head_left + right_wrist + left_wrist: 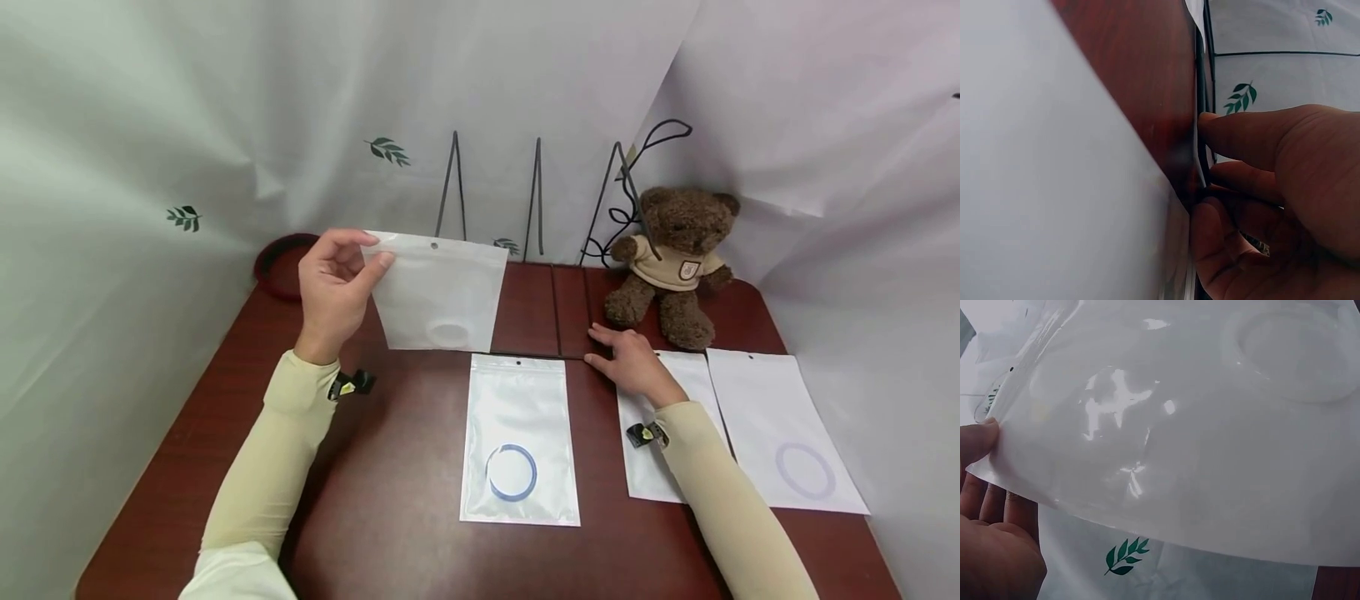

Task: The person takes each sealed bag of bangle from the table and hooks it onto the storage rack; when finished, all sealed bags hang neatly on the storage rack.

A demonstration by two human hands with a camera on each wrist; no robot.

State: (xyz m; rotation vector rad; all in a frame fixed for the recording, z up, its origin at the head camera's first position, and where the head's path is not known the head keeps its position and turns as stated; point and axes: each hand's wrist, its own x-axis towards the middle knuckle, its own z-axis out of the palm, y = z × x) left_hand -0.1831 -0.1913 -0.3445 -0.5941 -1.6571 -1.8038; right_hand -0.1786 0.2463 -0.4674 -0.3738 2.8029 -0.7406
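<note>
Left hand point(333, 287): raised, thumb and fingers pinching the upper left corner of a white plastic pouch with a ring mark point(442, 287).
Right hand point(633, 362): low, thumb and finger pinching the front bar of a black wire rack point(556, 308) near a corner.
Pouch handling: I'd grip only that edge, so it hangs flat, and steady the rack against nudges.
Held pouch: extends rightward from the left hand, near-upright; whether its lower edge touches the rack, I can't tell.
Dark red worktop point(397, 500): a white pouch with a blue ring point(519, 425) lies between the arms; two plain-backed white pouches point(780, 417) lie by the right forearm.
Brown plush bear point(678, 258): sits beyond the right hand.
</note>
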